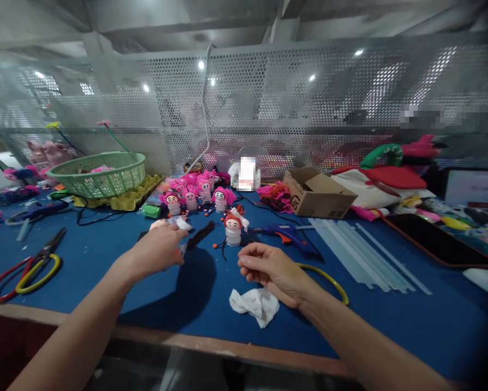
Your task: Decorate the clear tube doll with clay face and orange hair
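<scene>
My left hand is over the blue table, its fingers bent down around a small clear plastic item that shows only in part. Dark brown yarn lies just right of its fingers. My right hand has its fingers curled, thumb against the index finger; whatever may be between them is too small to name. Behind it stands a small doll with red hair, a white bow and a clear ribbed body. A crumpled white cloth lies below my right hand. The blue glue gun rests behind the same hand.
Scissors lie at the left, near a green basket. Pink-haired dolls stand at the back. To the right are an open cardboard box, translucent glue sticks and a dark tray. A yellow handle shows beside my right wrist.
</scene>
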`<state>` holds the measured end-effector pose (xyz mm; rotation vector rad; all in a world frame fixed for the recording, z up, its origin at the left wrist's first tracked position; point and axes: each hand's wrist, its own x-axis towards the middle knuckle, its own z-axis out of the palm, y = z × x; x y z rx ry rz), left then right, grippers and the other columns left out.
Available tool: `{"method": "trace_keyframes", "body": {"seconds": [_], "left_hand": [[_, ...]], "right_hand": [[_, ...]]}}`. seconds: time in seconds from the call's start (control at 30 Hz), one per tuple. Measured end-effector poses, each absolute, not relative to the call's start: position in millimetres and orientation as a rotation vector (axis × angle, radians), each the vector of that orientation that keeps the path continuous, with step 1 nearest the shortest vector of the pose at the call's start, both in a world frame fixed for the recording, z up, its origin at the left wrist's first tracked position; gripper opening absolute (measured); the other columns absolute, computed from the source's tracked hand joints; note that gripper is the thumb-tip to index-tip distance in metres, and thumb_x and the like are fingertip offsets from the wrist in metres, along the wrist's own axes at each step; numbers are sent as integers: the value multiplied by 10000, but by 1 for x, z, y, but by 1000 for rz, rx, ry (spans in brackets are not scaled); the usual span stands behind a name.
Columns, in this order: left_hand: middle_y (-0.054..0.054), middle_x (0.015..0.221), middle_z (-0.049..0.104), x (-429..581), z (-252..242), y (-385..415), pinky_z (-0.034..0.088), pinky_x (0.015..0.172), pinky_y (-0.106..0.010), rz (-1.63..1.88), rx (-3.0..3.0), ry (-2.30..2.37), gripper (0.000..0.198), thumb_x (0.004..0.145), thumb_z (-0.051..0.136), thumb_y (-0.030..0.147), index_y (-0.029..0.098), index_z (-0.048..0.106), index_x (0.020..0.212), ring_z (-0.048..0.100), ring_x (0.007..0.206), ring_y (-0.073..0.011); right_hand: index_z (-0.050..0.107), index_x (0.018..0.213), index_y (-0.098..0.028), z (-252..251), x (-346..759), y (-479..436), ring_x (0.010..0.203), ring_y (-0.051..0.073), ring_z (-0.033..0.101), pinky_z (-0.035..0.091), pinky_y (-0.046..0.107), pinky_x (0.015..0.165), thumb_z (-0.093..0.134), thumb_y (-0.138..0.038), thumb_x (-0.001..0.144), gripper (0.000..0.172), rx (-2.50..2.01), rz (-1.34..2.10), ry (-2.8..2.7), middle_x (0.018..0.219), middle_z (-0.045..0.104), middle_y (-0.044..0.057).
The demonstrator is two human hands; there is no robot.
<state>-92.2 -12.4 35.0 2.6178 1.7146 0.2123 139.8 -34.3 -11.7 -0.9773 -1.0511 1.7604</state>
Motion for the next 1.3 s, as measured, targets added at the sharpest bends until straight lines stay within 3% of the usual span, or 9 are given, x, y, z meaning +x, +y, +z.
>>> {"method": "trace_keyframes", "body": {"seconds": [0.1, 0.37, 0.7, 1.03, 1.3], "left_hand": [[-69, 974, 615, -69, 49, -22, 412, 757, -304, 193, 2697, 1498, 384, 642, 644, 263, 194, 586, 1015, 562, 886, -222], [-9, 743, 626, -21, 20, -24, 434, 611, -205, 865, 2301, 1079, 168, 700, 626, 243, 142, 602, 832, 550, 662, -107], [4, 632, 584, -19, 1, -24, 427, 562, -189, 925, 2094, 1065, 150, 657, 670, 243, 115, 597, 686, 520, 595, -91], [-38, 697, 596, -21, -8, -19, 441, 580, -200, 1154, 2309, 888, 58, 743, 585, 178, 126, 607, 736, 546, 639, -100], [-44, 713, 593, -21, -9, -20, 451, 596, -212, 1172, 2313, 910, 74, 761, 558, 164, 123, 618, 776, 545, 654, -104]], "right_hand": [[575, 688, -134, -7, 139, -33, 518, 49, 541, 408, 162, 493, 752, -233, 528, 257, -989, 1754, -1084, 579, 578, -37], [560, 652, -130, -7, 139, -26, 424, 32, 420, 306, 162, 394, 715, -382, 575, 306, -998, 1682, -1207, 505, 503, -49], [567, 567, -127, -18, 140, -29, 394, 33, 404, 269, 175, 385, 705, -442, 560, 344, -1120, 1621, -1304, 451, 470, -47], [605, 604, -117, -16, 142, -30, 474, 56, 474, 353, 181, 415, 641, -491, 620, 376, -1032, 1614, -1250, 573, 552, 4], [590, 654, -127, -13, 144, -31, 475, 53, 478, 356, 177, 409, 690, -415, 596, 310, -1008, 1638, -1160, 589, 551, -14]]}}
